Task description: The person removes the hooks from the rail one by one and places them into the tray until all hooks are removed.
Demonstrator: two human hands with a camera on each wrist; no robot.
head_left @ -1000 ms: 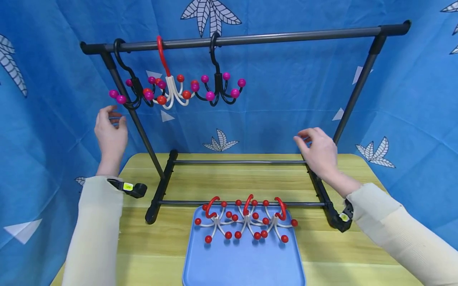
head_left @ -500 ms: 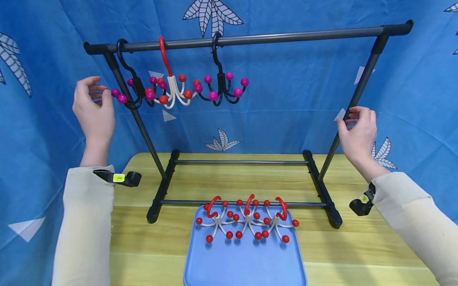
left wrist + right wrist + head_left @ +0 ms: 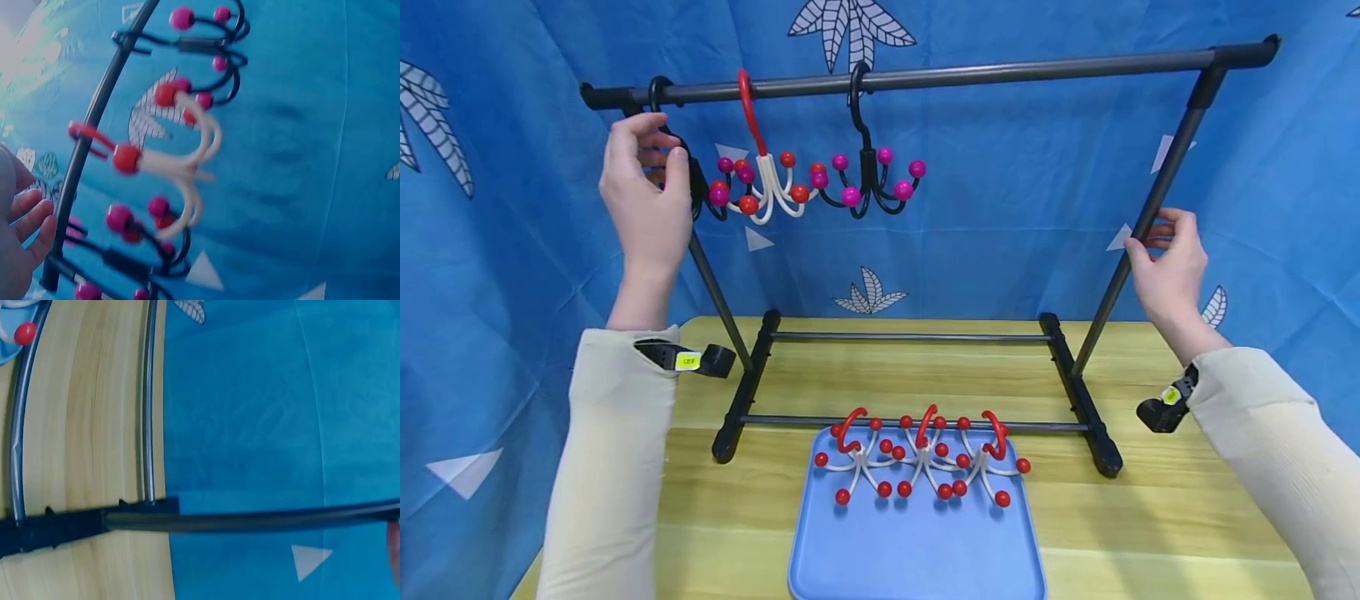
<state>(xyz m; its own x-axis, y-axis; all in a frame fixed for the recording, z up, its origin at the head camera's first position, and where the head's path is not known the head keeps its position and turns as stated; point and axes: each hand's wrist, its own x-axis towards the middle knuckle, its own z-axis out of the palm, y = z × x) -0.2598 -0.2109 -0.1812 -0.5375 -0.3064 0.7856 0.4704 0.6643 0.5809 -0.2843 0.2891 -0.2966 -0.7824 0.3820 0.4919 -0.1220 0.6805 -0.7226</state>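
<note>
In the head view, my left hand [image 3: 647, 192] is raised at the rack's upper left with loosely bent fingers, partly hiding a black hanger [image 3: 697, 187] with pink balls. A white hanger [image 3: 767, 179] with a red hook and red balls hangs beside it, then a second black hanger [image 3: 868, 171] with pink balls. All hook over the dark top rail [image 3: 1000, 75]. My right hand [image 3: 1172, 271] holds the rack's right post [image 3: 1176, 158], thumb against it; in the right wrist view only a fingertip [image 3: 394, 550] shows beside the post.
A blue tray [image 3: 917, 550] stands at the table's front. In its far part lie three white hangers with red hooks and red balls, among them the middle hanger [image 3: 923, 457]. The rack's base bar [image 3: 917, 423] runs behind them. A blue cloth [image 3: 1000, 208] hangs behind.
My left hand has risen, first swinging left, then right in front of the leftmost black hanger. My right hand has moved rightward to the right post. The hangers keep their places.
</note>
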